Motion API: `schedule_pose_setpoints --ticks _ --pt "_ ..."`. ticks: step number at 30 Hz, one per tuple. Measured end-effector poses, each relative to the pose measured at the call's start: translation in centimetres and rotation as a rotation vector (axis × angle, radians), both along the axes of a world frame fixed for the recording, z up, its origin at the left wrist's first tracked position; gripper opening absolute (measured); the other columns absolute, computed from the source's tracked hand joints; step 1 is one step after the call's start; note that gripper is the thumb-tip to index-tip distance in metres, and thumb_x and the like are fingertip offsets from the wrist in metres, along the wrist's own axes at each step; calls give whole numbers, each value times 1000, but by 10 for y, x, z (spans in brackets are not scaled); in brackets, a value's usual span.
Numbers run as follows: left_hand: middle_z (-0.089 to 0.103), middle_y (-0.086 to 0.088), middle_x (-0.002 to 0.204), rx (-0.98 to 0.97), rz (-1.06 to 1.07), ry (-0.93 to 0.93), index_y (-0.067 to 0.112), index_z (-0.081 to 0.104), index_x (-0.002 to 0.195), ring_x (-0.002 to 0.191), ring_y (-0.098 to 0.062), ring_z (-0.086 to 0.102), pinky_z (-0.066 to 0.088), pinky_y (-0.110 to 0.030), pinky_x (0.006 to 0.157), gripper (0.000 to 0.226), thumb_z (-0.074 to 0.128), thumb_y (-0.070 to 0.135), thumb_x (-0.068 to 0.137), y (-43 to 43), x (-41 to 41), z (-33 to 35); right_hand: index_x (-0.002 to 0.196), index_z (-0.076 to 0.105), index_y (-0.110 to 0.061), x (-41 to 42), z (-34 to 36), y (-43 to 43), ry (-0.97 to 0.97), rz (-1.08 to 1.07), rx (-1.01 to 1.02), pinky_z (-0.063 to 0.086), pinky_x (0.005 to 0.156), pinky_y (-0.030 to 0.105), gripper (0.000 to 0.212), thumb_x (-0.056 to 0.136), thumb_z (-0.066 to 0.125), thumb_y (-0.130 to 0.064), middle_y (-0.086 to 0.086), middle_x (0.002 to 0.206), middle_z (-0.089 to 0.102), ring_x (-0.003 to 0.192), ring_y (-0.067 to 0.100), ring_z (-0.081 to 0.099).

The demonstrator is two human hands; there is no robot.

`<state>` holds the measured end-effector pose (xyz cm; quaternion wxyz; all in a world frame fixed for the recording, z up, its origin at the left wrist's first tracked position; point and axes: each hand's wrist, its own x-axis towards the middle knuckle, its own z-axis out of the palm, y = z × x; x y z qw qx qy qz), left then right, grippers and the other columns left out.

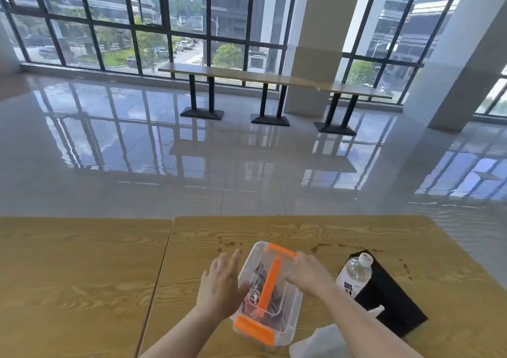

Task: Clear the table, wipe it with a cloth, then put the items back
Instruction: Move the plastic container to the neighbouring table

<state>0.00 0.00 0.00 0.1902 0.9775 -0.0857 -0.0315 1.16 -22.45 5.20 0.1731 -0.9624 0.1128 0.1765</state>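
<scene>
Clear box sits lower centre on the table, not yet cleared. Left hand and right hand flank its long sides, fingers straight, gripping nothing. Likely setup for a two-sided lift; wall contact unclear. Bottle on a black mat crowds the right hand. Cloth lies at bottom edge. Stains sit behind the box.

Bright daylight is coming in through the tall windows and is filling the room. The glossy floor is reflecting them with pale glare. Straight lines are bending near the edges. The left hand and the right hand are showing slight motion blur.
</scene>
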Motion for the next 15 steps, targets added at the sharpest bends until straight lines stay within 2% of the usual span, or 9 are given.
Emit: schedule_pose_setpoints --ticks 2,4,5,7,9,12,15 --pt "36 -5 150 -62 26 83 26 12 155 133 -23 43 47 -40 101 77 46 55 93 -5 0 -6 138 48 -10 3 -3 -1 23 19 -16 47 69 30 60 88 67 -38 9 115 67 100 23 67" --pt "44 -5 141 -97 50 149 25 18 154 121 -23 52 51 -37 93 73 47 53 93 -10 -2 -14 140 45 -14 4 -6 -4 78 32 -6 45 60 28 59 86 65 -29 3 92 67 83 21 68" --pt "48 -5 136 -115 61 183 25 22 152 116 -23 56 51 -36 89 70 48 52 93 -13 -3 -17 145 40 -17 6 -10 -5 101 43 0 45 61 29 65 85 64 -27 1 90 65 79 20 65" --pt "56 -4 128 -162 82 223 24 33 146 110 -23 60 50 -34 85 61 51 49 93 -17 -2 -19 150 33 -17 11 -16 -10 129 51 9 52 70 31 73 86 68 -28 2 101 67 87 19 66" --pt "63 1 121 -219 102 230 24 43 138 104 -19 62 52 -33 84 52 56 45 92 -20 -1 -21 144 40 -13 19 -22 -17 173 -13 90 59 78 36 67 87 73 -25 6 110 67 93 21 69" --pt "67 11 99 -296 169 242 27 52 125 86 -11 64 55 -33 77 41 63 41 88 -25 1 -20 128 52 -9 31 -28 -25 229 -129 273 63 67 44 49 86 76 -11 11 105 65 86 26 71" --pt "61 17 81 -317 232 237 28 55 122 73 -2 60 49 -23 63 44 67 43 83 -25 1 -17 130 50 -15 41 -31 -27 218 -110 330 63 60 43 52 85 75 -7 9 106 62 85 25 70"
